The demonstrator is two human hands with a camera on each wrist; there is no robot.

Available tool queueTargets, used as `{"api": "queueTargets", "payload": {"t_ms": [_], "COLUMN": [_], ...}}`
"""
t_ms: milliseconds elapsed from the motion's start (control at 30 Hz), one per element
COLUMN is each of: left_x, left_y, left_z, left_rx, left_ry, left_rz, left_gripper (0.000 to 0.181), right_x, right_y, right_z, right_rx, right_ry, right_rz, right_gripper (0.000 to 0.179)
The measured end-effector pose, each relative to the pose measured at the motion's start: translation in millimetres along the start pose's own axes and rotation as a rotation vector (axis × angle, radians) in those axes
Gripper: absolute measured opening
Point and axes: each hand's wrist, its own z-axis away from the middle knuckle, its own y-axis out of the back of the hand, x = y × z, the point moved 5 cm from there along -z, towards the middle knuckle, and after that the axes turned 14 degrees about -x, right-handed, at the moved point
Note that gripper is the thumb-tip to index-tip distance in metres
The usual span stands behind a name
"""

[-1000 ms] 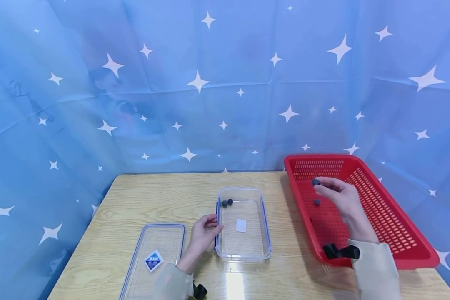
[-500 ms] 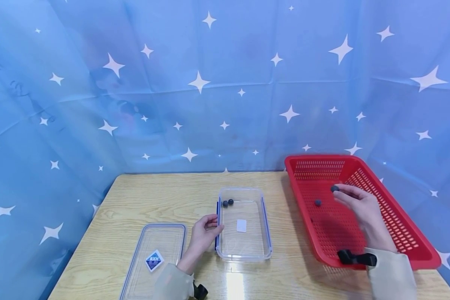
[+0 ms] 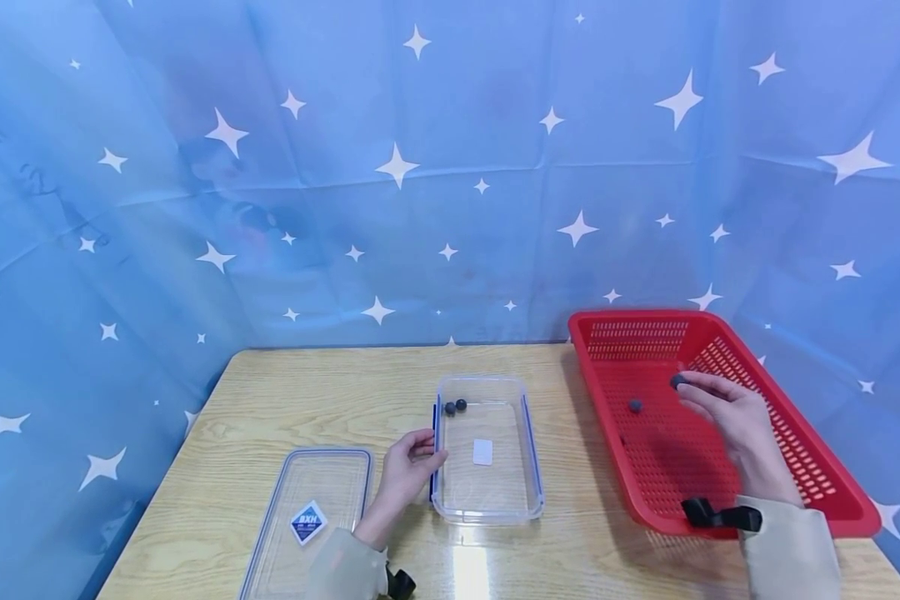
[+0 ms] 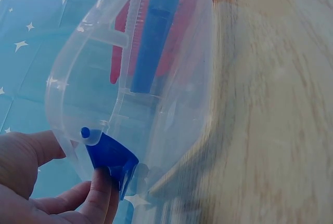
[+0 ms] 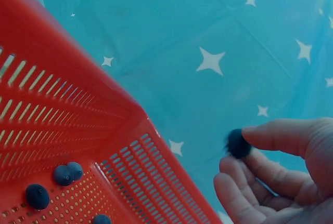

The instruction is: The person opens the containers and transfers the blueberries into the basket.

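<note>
My right hand (image 3: 738, 421) is over the red basket (image 3: 630, 492), pinching a dark blueberry (image 5: 239, 144) between thumb and fingertips. Below it, several blueberries (image 5: 37, 196) lie on the basket floor in the right wrist view; one blueberry (image 3: 635, 406) shows plainly in the head view. With my left hand (image 3: 405, 468) I grip the left wall of a clear plastic container (image 3: 487, 507), thumb at the rim and fingers against a blue latch (image 4: 112, 156) outside. Two blueberries (image 3: 455, 407) sit in the container's far left corner.
A clear lid (image 3: 330, 475) with blue edging and a diamond label lies on the wooden table (image 3: 330, 383), left of the container. A white label (image 3: 482, 452) shows on the container's floor. A blue star-patterned curtain (image 3: 487, 250) hangs behind the table.
My right hand has moved to the right within the basket area, carrying the pinched blueberry, and has nearly slowed to a stop. The left hand and the container have stayed in place.
</note>
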Motion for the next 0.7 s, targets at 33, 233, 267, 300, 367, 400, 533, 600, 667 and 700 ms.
{"api": "queueTargets", "payload": {"t_ms": [33, 233, 267, 300, 367, 400, 533, 600, 667, 700], "left_x": [1.7, 20.9, 24.4, 27.0, 28.4, 25.0, 8.6, 1.3, -2.3, -2.9], "left_y": [-0.2, -1.7, -1.8, -1.9, -1.7, -1.7, -0.8, -0.5, -0.4, -0.3], "left_z": [0.6, 6.8, 8.2, 9.2, 9.7, 8.7, 3.6, 1.0, -0.5, -0.9], "left_rx": [-0.001, -0.011, -0.012, -0.013, -0.012, -0.011, -0.003, -0.002, -0.002, -0.003], "left_ry": [-0.006, -0.007, -0.003, -0.001, -0.008, -0.006, -0.008, -0.005, -0.002, 0.001], "left_rz": [0.000, 0.004, 0.009, 0.011, 0.013, 0.015, 0.008, 0.005, 0.008, 0.011], "left_gripper": [0.037, 0.035, 0.035, 0.035, 0.035, 0.035, 0.036, 0.037, 0.038, 0.038], "right_x": [0.6, 1.9, 1.8, 1.6, 1.0, 0.5, -2.9, -5.5, -7.9, -9.2], "right_y": [0.9, 2.1, 1.5, 0.7, -1.9, -3.5, -12.7, -18.2, -24.2, -27.3], "right_z": [0.3, 0.7, 0.5, 0.3, -0.4, -1.0, -5.0, -7.9, -11.2, -13.0], "right_rx": [0.003, 0.011, 0.010, 0.010, 0.009, 0.007, -0.012, -0.023, -0.030, -0.032], "right_ry": [-0.003, -0.014, -0.015, -0.015, -0.012, -0.008, 0.011, 0.020, 0.028, 0.034], "right_rz": [-0.001, 0.012, 0.008, 0.004, -0.009, -0.014, -0.007, 0.004, 0.006, 0.008], "right_gripper": [0.015, 0.015, 0.015, 0.015, 0.015, 0.015, 0.015, 0.015, 0.014, 0.014]}}
